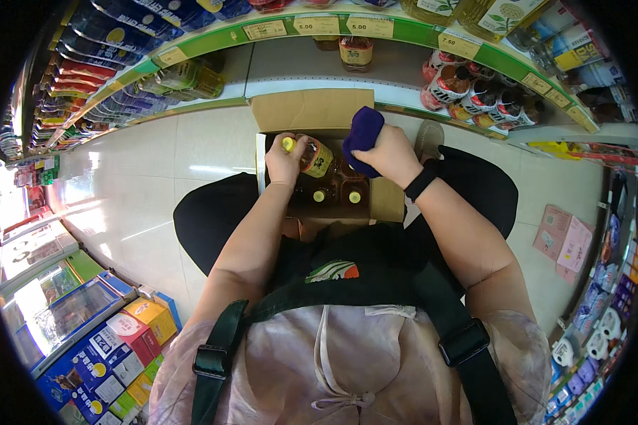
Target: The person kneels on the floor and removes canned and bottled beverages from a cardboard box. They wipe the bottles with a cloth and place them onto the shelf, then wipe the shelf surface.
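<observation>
An opened cardboard box [312,110] sits on the floor between my knees, its far flap raised against the shelf. My left hand [284,162] grips a drink bottle [319,161] by its neck, just under the yellow cap. This bottle is tilted over the box, and its label is yellowish. Bunched in my right hand [396,156] is a dark purple cloth [365,139], held above the box's right side. Inside the box stand several more bottles; one yellow bottle cap [354,197] shows near the front. The cloth and hand hide part of the box's contents.
Ahead, a lower shelf [297,69] holds a labelled bottle [356,53] and red-wrapped bottles [454,87] at its right. Pink flattened cardboard [563,241] lies on the tiled floor [138,159]. A chest freezer [69,313] and stacked cartons [138,329] stand at left.
</observation>
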`<action>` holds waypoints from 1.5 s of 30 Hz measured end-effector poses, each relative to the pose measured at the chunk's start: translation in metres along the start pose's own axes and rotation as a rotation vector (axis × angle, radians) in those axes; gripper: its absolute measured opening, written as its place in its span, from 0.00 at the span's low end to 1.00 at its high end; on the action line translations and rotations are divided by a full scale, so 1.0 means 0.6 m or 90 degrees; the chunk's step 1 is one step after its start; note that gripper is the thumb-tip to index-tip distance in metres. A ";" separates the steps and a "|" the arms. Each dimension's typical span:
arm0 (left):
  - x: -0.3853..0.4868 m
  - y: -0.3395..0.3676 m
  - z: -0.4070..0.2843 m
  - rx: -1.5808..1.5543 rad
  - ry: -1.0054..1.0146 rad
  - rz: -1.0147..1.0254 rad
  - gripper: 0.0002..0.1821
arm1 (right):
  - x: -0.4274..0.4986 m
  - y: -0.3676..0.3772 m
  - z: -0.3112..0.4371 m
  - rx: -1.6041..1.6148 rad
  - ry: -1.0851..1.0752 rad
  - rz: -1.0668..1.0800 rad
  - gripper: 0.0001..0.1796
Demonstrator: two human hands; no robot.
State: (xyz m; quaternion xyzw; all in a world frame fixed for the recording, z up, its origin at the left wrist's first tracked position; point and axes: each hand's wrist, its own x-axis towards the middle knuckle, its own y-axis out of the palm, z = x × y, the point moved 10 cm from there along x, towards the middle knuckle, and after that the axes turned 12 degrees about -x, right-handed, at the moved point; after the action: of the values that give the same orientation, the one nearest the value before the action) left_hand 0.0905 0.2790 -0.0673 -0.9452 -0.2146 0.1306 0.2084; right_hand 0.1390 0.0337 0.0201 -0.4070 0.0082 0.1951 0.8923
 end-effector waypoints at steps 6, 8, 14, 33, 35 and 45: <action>-0.061 0.079 -0.054 0.284 0.153 0.156 0.25 | -0.016 -0.003 0.025 -0.028 -0.066 0.023 0.18; -0.083 0.116 -0.014 0.365 0.043 0.315 0.29 | -0.015 0.005 0.022 -0.044 -0.068 0.043 0.17; -0.028 0.132 -0.156 0.196 0.189 0.292 0.12 | -0.014 -0.021 0.019 -0.011 -0.061 0.035 0.22; 0.346 0.358 -0.179 0.318 0.155 0.145 0.29 | 0.020 -0.092 -0.016 0.079 -0.049 -0.071 0.28; 0.328 0.334 -0.177 0.152 0.133 0.114 0.28 | 0.018 -0.102 -0.013 0.098 -0.081 -0.142 0.28; 0.081 0.116 -0.290 -0.376 0.025 0.211 0.19 | 0.021 -0.129 0.009 -0.122 -0.043 -0.318 0.55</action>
State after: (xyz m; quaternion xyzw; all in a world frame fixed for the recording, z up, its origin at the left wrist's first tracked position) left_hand 0.2163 0.1853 0.0468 -0.9891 -0.0827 0.0766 -0.0943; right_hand 0.1775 -0.0037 0.0777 -0.4725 -0.1405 -0.0175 0.8699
